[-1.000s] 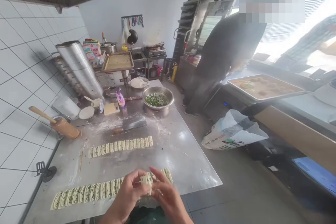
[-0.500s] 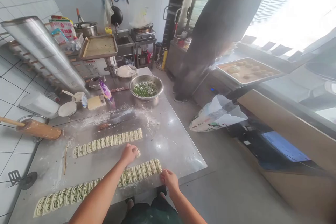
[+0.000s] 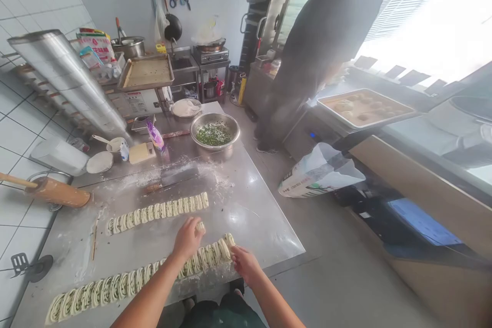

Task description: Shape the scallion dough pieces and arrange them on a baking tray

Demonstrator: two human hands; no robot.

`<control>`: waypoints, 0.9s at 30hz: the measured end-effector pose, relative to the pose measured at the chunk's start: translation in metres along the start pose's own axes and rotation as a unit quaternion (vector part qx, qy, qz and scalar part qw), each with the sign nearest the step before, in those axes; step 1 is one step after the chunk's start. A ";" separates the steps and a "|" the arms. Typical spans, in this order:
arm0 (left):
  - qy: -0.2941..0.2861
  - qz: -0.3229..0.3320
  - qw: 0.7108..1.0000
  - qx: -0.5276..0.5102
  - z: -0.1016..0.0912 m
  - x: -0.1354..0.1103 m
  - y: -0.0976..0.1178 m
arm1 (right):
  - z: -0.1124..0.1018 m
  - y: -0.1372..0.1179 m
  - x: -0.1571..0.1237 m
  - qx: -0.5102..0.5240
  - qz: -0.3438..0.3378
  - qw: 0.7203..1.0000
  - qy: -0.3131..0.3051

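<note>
My left hand (image 3: 187, 240) is above the steel table between two rows of sliced, scallion-streaked dough rolls, its fingertips pinching a small dough piece (image 3: 200, 226). My right hand (image 3: 245, 265) lies at the right end of the near row (image 3: 126, 285), touching the last rolls and holding nothing that I can see. The far row (image 3: 157, 208) runs parallel, just beyond my left fingertips. Flour dusts the stainless table (image 3: 253, 215).
A cleaver (image 3: 172, 178), a rolling pin (image 3: 57, 192) and a steel bowl of chopped scallions (image 3: 214, 133) stand on the table. A flour sack (image 3: 319, 174) lies on the floor at right. A co-worker (image 3: 315, 56) stands beyond, near a tray of dough balls (image 3: 365, 110).
My hands were together over the near row, working a dough piece. They have parted: the left has moved forward with the piece, and the right has dropped to the row's end. The view has tilted down.
</note>
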State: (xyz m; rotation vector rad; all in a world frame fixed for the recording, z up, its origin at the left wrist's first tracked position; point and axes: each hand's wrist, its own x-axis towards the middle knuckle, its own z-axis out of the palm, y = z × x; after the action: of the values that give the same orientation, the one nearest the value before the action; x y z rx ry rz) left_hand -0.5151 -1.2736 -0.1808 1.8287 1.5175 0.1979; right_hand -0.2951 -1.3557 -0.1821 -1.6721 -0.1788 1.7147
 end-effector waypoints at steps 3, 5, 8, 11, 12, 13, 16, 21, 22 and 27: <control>0.006 0.132 0.991 0.003 -0.018 -0.032 0.026 | 0.000 -0.018 -0.039 0.034 -0.022 0.996 -0.082; 0.017 0.249 0.968 0.017 -0.033 -0.051 0.044 | 0.007 -0.032 -0.074 0.047 -0.040 0.988 -0.145; 0.036 0.356 0.934 0.017 -0.062 -0.072 0.065 | 0.025 -0.050 -0.128 0.074 -0.045 0.966 -0.245; 0.051 0.412 0.910 0.004 -0.095 -0.093 0.079 | 0.041 -0.063 -0.170 0.094 -0.029 0.941 -0.324; 0.060 0.422 0.905 0.005 -0.106 -0.101 0.082 | 0.045 -0.066 -0.180 0.093 -0.019 0.933 -0.346; 0.070 0.428 0.901 0.010 -0.116 -0.109 0.086 | 0.048 -0.069 -0.189 0.085 -0.008 0.926 -0.367; 0.080 0.448 0.890 0.019 -0.142 -0.131 0.096 | 0.055 -0.073 -0.204 0.025 0.014 0.901 -0.433; 0.036 0.391 0.919 -0.038 -0.161 -0.158 0.107 | 0.071 -0.069 -0.210 -0.111 -0.204 0.868 -0.439; 0.038 0.355 0.932 -0.069 -0.161 -0.162 0.109 | 0.073 -0.066 -0.209 -0.135 -0.265 0.862 -0.411; 0.036 0.100 0.954 -0.279 -0.143 -0.183 0.122 | 0.079 -0.044 -0.200 -0.206 -0.424 0.830 -0.299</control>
State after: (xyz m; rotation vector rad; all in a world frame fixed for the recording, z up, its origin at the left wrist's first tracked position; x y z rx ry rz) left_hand -0.5506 -1.3797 0.0569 1.5160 1.1614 0.7215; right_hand -0.3708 -1.4082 0.0168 -0.9606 -1.4423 1.4463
